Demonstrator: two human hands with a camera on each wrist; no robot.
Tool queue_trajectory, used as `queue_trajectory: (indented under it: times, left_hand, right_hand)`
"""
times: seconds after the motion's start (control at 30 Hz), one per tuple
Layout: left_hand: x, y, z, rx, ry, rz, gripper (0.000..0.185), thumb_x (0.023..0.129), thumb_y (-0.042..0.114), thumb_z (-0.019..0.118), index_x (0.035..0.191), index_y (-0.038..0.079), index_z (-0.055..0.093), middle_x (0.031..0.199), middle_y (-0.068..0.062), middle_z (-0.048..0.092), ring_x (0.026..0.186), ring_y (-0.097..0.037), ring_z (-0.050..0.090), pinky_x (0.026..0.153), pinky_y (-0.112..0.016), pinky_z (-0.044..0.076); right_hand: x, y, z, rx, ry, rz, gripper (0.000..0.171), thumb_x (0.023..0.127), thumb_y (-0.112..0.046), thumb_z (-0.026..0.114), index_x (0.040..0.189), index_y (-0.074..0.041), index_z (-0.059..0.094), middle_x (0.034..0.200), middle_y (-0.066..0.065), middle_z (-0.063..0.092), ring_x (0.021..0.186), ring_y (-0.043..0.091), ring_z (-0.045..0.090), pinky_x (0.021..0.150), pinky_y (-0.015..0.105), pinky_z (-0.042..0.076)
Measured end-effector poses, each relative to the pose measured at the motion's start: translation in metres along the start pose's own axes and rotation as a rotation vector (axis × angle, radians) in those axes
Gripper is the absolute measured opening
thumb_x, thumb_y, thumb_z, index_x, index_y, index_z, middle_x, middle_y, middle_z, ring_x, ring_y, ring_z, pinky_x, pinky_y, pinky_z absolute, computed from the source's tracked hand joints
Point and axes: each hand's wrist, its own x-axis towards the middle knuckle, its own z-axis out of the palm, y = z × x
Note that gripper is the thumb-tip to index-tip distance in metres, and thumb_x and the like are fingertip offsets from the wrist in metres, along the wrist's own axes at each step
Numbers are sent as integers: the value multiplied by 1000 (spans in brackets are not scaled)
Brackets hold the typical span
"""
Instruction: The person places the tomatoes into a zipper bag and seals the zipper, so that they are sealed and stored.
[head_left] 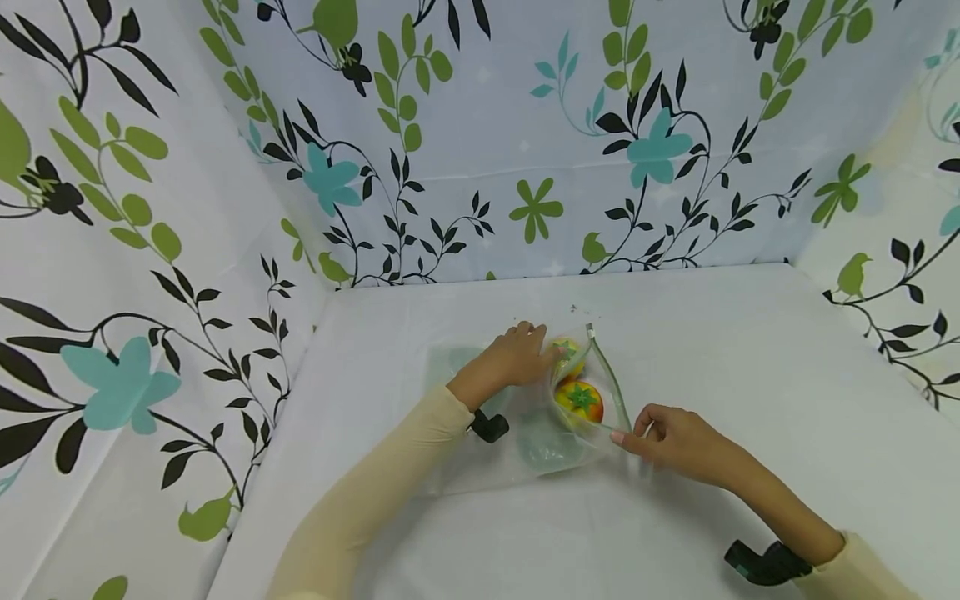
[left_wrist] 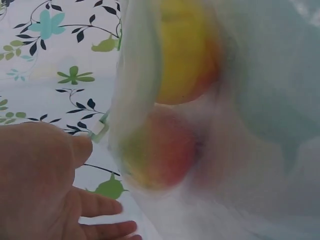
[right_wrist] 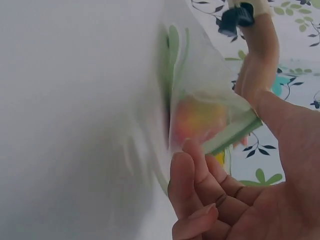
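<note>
A makeshift recording booth: floral-printed sheets wall in a white-covered table on three sides.

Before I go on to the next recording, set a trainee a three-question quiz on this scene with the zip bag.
1. True or false: the clear plastic zip bag lies on the white table.
2. How many round yellow-orange toy fruits show inside it?
3. Which of the hands pinches the bag's green zip strip? A left hand B right hand

Key: 1 true; 2 two; 3 B
</note>
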Motion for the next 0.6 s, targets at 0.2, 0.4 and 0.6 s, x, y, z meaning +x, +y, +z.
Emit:
queue_trajectory:
  times: [0.2, 0.4, 0.6]
  left_hand:
    - [38, 2, -2, -58, -13, 169, 51, 112, 29, 29, 157, 6, 29, 157, -13, 34, 144, -25, 31, 114, -37, 26]
    - [56, 4, -6, -126, -22, 286, 41, 111, 17, 36, 150, 9, 46, 149, -9, 48, 138, -22, 42, 110, -33, 33]
    - [61, 3, -7, -143, -9, 296, 37, 110, 18, 42, 145, 13, 53, 139, -8, 58, 126, -21, 54, 102, -33, 42]
  right_hand:
    - [-2, -3, 6, -7, -44, 26, 47, 91, -57, 66, 81, -11, 67, 65, 1, 63, 64, 19, 57, 58, 35, 44]
    - [-2, -2, 8, 37, -88, 2, 46, 92, -54, 67, 76, -11, 70, 66, -1, 66, 64, 20, 61, 60, 36, 47]
    - [-2, -1, 10, 36, -88, -11, 45, 93, -54, 66, 72, -14, 69, 65, -2, 66, 65, 19, 62, 60, 35, 47]
